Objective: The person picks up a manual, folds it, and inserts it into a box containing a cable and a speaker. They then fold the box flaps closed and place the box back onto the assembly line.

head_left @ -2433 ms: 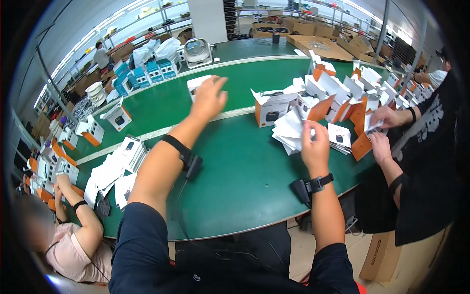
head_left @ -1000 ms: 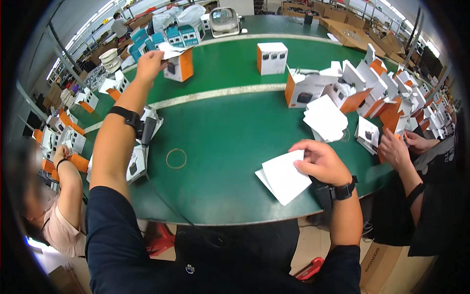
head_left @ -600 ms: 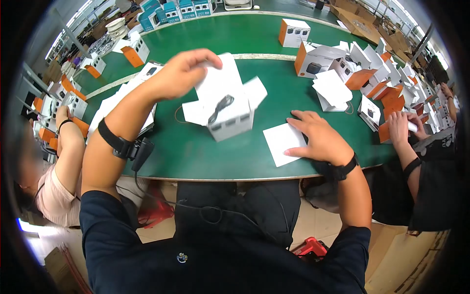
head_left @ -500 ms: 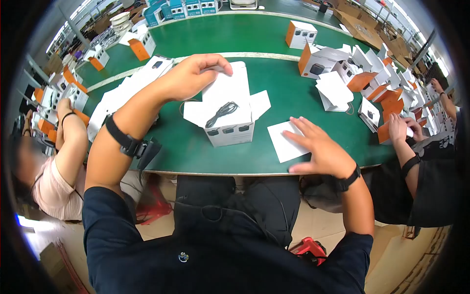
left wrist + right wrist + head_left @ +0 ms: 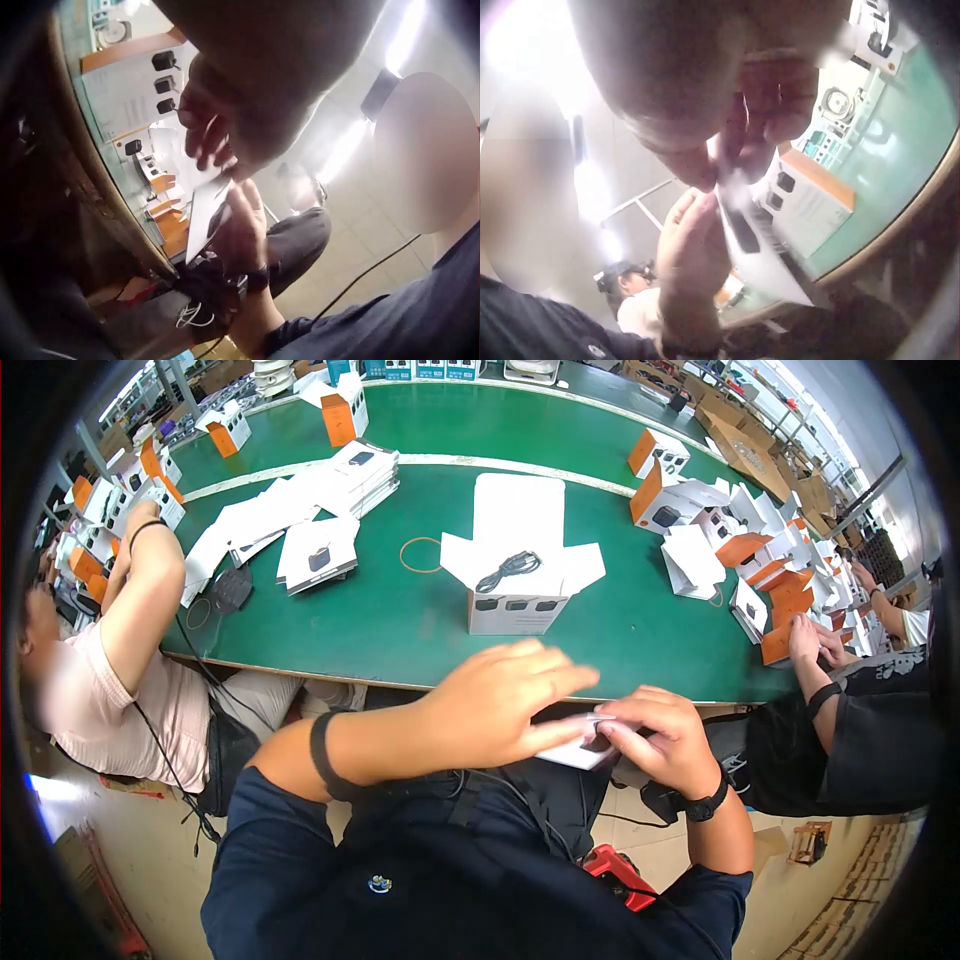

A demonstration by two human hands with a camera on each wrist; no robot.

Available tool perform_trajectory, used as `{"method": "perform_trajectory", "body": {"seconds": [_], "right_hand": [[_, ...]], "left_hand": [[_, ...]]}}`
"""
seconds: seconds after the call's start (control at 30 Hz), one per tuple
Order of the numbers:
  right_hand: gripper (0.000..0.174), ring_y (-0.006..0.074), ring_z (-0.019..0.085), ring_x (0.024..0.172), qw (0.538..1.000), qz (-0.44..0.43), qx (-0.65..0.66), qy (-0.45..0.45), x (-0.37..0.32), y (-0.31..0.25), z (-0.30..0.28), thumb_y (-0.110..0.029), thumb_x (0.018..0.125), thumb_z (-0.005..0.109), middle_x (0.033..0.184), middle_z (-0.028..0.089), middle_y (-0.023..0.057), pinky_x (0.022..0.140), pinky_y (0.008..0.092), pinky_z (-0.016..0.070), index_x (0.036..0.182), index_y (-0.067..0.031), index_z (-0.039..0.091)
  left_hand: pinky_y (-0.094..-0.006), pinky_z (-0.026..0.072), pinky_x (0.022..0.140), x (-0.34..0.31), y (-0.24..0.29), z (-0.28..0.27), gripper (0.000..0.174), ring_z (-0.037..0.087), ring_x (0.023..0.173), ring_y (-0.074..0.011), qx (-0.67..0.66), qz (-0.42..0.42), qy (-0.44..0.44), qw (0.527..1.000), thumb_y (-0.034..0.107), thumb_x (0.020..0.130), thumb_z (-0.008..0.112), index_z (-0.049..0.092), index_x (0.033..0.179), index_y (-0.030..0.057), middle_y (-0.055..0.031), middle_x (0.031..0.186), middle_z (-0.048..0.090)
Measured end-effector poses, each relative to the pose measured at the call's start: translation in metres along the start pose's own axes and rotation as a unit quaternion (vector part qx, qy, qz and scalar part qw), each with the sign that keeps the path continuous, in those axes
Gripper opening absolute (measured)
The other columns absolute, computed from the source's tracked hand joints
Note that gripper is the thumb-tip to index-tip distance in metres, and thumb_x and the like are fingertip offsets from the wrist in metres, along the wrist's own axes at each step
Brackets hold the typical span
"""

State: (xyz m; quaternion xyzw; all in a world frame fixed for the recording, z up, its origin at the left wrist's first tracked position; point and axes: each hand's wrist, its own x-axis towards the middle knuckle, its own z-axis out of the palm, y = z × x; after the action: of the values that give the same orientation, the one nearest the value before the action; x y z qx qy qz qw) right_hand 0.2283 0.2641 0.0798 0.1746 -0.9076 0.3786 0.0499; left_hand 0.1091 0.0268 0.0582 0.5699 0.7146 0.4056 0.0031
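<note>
My right hand [image 5: 655,730] pinches a thin white booklet [image 5: 575,757] between thumb and fingers, held in front of the table edge, over my lap. My left hand [image 5: 510,695] is beside it, fingers stretched out and blurred, its thumb at the booklet's edge. In the right wrist view, the booklet [image 5: 772,274] shows a dark printed picture. A white carton [image 5: 518,618] with printed device pictures stands on the green table, its flaps spread open. A coiled black cable [image 5: 510,568] lies on top of it.
Piles of white booklets [image 5: 320,555] lie to the left, beside a rubber band [image 5: 420,555]. More papers [image 5: 692,562] and many open orange-and-white boxes [image 5: 745,548] crowd the right. A person [image 5: 110,670] sits at left; another person's arm [image 5: 818,690] reaches in at right.
My left hand has set the open carton on the table, left its flap and come down to the booklet. My right hand has lifted the booklet from the tabletop toward my body.
</note>
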Motion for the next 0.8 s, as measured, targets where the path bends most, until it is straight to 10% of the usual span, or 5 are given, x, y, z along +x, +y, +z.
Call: {"method": "perform_trajectory", "body": {"seconds": [0.07, 0.23, 0.37, 0.6, 0.8], "right_hand": [[0.03, 0.0175, 0.071, 0.095, 0.982, 0.067, 0.12, 0.129, -0.002, -0.006, 0.012, -0.005, 0.086, 0.078, 0.109, 0.074, 0.0109, 0.085, 0.0315, 0.0556, 0.114, 0.0016, 0.07], [0.023, 0.0112, 0.066, 0.1, 0.915, 0.144, 0.361, 0.106, 0.015, 0.006, 0.028, -0.006, 0.099, 0.067, 0.109, 0.072, 0.0059, 0.089, 0.0294, 0.0534, 0.12, 0.0012, 0.067], [0.03, 0.0168, 0.072, 0.072, 0.914, 0.171, 0.359, 0.076, 0.029, 0.01, 0.032, -0.018, 0.105, 0.059, 0.098, 0.071, 0.0097, 0.054, 0.0245, 0.0533, 0.129, 0.0003, 0.059], [0.051, 0.026, 0.075, 0.08, 0.771, 0.171, 0.614, 0.021, 0.031, 0.004, 0.032, -0.036, 0.106, 0.053, 0.101, 0.072, 0.0166, 0.059, 0.0296, 0.0591, 0.139, 0.0029, 0.048], [0.03, 0.0105, 0.068, 0.081, 0.923, 0.175, 0.34, 0.036, 0.03, 0.017, 0.043, -0.021, 0.102, 0.066, 0.098, 0.071, 0.0057, 0.065, 0.023, 0.0546, 0.122, 0.0019, 0.065]], "left_hand": [[-0.0336, 0.054, 0.083, -0.003, -0.003, 0.002, 0.03, 0.071, 0.094, -0.0244, -0.192, -0.137, -0.066, 0.97, 0.017, 0.097, 0.071, 0.068, 0.118, -0.0025, -0.0127, 0.105, 0.072], [-0.0295, 0.0567, 0.073, -0.01, -0.014, 0.029, 0.03, 0.071, 0.087, -0.0132, -0.419, -0.123, 0.092, 0.895, 0.009, 0.102, 0.062, 0.06, 0.13, -0.0006, -0.008, 0.106, 0.074], [-0.0233, 0.055, 0.064, -0.012, -0.023, 0.022, 0.037, 0.069, 0.082, -0.0093, -0.549, -0.196, 0.06, 0.811, 0.007, 0.105, 0.055, 0.053, 0.141, 0.0009, -0.008, 0.107, 0.073], [-0.0314, 0.0531, 0.079, -0.019, -0.048, -0.009, 0.052, 0.07, 0.091, -0.0229, -0.305, 0.007, 0.033, 0.952, -0.019, 0.08, 0.045, 0.075, 0.118, 0.0005, -0.0156, 0.101, 0.073], [-0.0313, 0.0525, 0.077, -0.022, -0.05, -0.011, 0.06, 0.069, 0.09, -0.0285, -0.219, 0.056, -0.007, 0.974, -0.02, 0.076, 0.044, 0.073, 0.123, 0.0022, -0.0169, 0.102, 0.071]]}}
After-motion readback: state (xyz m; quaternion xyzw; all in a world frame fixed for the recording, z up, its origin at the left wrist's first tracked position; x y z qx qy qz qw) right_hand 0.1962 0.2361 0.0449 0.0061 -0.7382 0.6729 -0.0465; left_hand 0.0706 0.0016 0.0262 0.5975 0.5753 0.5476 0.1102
